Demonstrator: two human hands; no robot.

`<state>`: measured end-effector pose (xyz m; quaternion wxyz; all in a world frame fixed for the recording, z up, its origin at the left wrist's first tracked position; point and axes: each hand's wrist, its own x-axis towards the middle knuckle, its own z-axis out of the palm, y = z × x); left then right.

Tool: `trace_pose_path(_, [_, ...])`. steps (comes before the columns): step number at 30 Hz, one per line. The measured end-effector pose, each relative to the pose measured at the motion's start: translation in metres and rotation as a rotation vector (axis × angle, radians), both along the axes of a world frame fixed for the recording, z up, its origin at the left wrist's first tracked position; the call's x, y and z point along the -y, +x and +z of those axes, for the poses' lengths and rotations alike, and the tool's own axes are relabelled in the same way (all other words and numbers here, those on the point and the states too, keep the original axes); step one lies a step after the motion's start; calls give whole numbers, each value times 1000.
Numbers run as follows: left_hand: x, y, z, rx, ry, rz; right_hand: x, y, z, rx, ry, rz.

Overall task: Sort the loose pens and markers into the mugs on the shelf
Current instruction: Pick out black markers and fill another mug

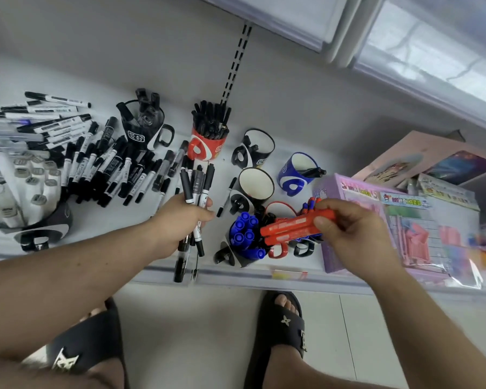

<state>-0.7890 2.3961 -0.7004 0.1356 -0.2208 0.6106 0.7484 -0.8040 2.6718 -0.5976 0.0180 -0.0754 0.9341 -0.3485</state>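
Observation:
My left hand grips a bundle of black pens and markers over the white shelf. My right hand holds a few red markers above a red mug at the shelf's front. Beside it a black mug holds blue markers. Further back stand a red mug full of black pens, an empty black-and-white mug, a second black mug and a blue mug with one black marker. Loose black markers lie piled at the left.
A black mug with clips stands at the back left. A large holder of grey-capped white markers sits at the far left. Purple stationery boxes fill the right side. The shelf's front edge runs above my sandalled feet.

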Motion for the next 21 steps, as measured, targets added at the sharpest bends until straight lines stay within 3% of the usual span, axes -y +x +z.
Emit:
trace_pose_path(2, [-1,0,-2,4,-6,-26,10,5,-12,-18,90,58])
trace_pose_path(8, [-1,-1,-5,23,-21,-10,23,0,-19,-329,282,251])
trace_pose_path(16, [0,-2,-7,31,-29,-5,15,-2,-25,-231,235,387])
trace_pose_path(21, [-4,-4,-6,22,-26,-18,34,1,-65,-355,354,392])
